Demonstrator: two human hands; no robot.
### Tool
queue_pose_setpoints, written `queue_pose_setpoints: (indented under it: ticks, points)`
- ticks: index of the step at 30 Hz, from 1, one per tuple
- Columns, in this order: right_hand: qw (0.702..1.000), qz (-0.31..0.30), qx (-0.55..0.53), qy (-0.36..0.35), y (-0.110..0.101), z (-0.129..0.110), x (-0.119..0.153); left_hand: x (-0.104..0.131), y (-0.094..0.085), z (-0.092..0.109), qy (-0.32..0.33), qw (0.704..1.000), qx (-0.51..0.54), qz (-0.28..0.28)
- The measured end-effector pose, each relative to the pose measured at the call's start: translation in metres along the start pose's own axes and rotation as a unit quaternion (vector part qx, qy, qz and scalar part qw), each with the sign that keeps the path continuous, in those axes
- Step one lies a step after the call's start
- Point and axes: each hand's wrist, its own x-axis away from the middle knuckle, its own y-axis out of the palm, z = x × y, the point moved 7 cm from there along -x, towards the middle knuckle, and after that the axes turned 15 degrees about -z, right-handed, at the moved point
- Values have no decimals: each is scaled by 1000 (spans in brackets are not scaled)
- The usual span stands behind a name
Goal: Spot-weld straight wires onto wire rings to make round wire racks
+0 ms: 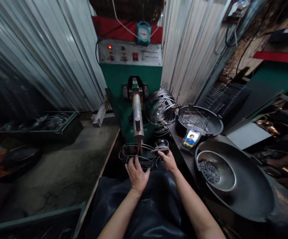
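Observation:
Below the electrode arm of a green spot-welding machine sits a round wire frame. My left hand is at its near side, fingers spread and fingertips against or just over the wires; contact is not clear. On the right, my right hand is closed around a small flat brownish piece, its thumb on top. This piece meets the frame's right edge; whether the hand also grips wire is hidden. A dark apron covers my lap beneath both wrists.
Wire rings hang at the machine's right. Beside them stand a dark pan with wire pieces, a phone in a clear pouch, and a large wok holding a metal bowl of small parts. Left is a green crate.

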Motion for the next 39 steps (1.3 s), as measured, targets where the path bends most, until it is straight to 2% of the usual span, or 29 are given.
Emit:
queue_pose_setpoints:
  ticks: [4,8,11,14,18,20,23,26,29,33,35,39]
  points:
    - [1000,-6,-5,-6,5,-4,0,-8,8,-12,16,999,-41,9]
    - [1000,-11,-23,2,7,-3,9,-22,10,-24,25,1000,-3,2]
    - [999,-10,-32,24,12,-3,17,-28,11,-24,31,999,18,-16]
    - [999,-3,-27,26,16,-11,20,-20,8,-16,32,999,30,-30]
    - [1000,3,-11,20,20,-23,20,4,-7,-13,3,996,84,12]
    - [999,13,-13,27,21,-24,20,10,-12,-15,-4,994,104,16]
    - [998,27,-32,37,21,-24,20,2,-6,-14,8,991,126,-41]
    - [998,29,-42,32,20,-28,18,-10,6,0,21,978,177,-107]
    - [999,18,-39,22,19,-36,16,-13,16,11,-22,951,274,-143]
    - [1000,-14,-17,11,20,-43,16,-5,12,11,-94,936,327,-85]
    - [1000,-24,3,-6,22,-46,18,-1,8,11,-87,942,318,-59]
    - [999,-22,4,-47,31,-46,21,3,0,8,-70,962,261,-40]
